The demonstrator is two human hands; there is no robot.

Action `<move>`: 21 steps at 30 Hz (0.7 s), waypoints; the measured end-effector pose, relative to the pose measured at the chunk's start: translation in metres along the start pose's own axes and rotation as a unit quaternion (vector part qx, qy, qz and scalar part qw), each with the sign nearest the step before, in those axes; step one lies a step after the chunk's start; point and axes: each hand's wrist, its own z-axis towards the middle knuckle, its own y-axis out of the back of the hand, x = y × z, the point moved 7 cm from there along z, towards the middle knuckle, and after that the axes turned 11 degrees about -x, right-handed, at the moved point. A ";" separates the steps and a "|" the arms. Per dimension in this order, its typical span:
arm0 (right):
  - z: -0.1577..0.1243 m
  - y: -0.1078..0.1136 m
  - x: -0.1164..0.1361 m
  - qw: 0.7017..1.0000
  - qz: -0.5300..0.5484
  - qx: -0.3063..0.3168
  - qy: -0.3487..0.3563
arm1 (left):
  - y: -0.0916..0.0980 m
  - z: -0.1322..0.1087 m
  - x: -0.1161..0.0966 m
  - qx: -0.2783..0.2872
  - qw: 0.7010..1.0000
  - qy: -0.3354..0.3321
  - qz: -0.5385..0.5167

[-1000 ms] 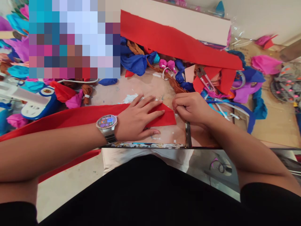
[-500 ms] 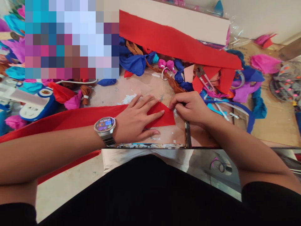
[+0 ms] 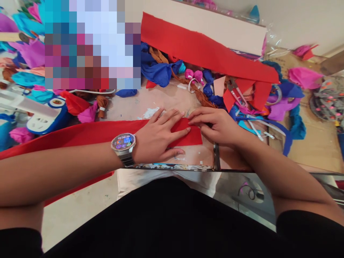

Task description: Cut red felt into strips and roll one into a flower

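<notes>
A long red strip of cloth or crepe paper (image 3: 80, 134) lies along the table's near side, and its left part runs off past my left forearm. My left hand (image 3: 161, 138) is spread flat on the strip, fingers apart, pressing it to the table. At the strip's right end, my right hand (image 3: 219, 125) touches the upper edge with its fingertips. Its fingers reach out toward my left hand, with the thumb lower and apart. Part of the strip is hidden under my left hand.
Another red strip (image 3: 209, 46) lies across the back beside a white box (image 3: 215, 25). Pink-handled scissors (image 3: 239, 94) rest on scraps at right. A blue and white power strip (image 3: 48, 114) is at left. Blue, pink and brown pieces lie around; a person behind is blurred out.
My right hand has gone from a closed pinch at the strip's upper right corner to outstretched fingers resting farther left on its edge. My left hand stays pressed on the strip.
</notes>
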 end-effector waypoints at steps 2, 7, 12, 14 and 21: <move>0.000 -0.001 0.001 1.000 0.011 0.004 -0.007 | 0.000 0.000 -0.001 0.002 1.000 -0.002 0.005; 0.003 0.003 0.000 0.999 0.027 -0.018 -0.031 | 0.000 -0.002 -0.003 0.004 1.000 -0.012 0.011; 0.003 0.013 -0.010 0.996 -0.002 -0.049 -0.077 | 0.000 -0.002 -0.005 0.006 1.000 -0.018 0.021; 0.002 0.013 -0.014 0.994 -0.004 -0.031 -0.103 | 0.000 -0.002 -0.005 0.010 0.999 -0.020 0.024; 0.002 0.007 -0.008 0.994 0.052 0.004 -0.100 | 0.001 -0.002 -0.006 0.004 0.999 -0.020 0.028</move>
